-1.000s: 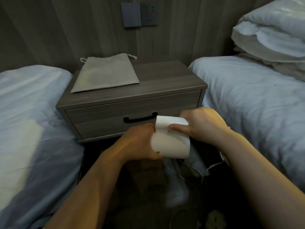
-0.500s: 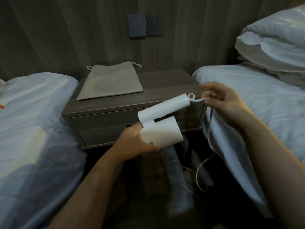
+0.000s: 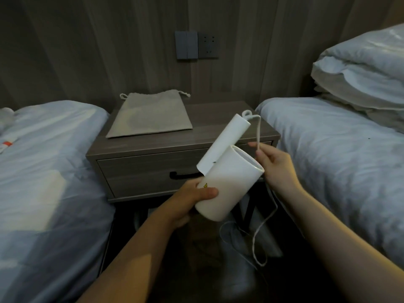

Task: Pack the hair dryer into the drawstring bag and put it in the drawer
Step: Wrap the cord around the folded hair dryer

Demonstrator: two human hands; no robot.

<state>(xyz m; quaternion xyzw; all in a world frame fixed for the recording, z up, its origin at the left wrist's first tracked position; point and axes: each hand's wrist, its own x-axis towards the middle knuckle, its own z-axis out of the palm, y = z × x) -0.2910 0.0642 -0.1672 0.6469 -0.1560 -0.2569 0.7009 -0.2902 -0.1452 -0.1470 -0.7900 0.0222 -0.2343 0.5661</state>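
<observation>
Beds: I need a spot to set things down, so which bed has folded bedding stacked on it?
The right-hand bed; folded bedding sits at its head.

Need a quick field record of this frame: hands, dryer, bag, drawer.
left hand: gripping barrel of white cylindrical hair dryer
right hand: pinching white power cord near folded handle
cord: loops down toward the floor
beige fabric drawstring bag: flat, untouched, on grey wooden nightstand
drawer: shut, black handle
task state: dryer not yet bagged
</observation>
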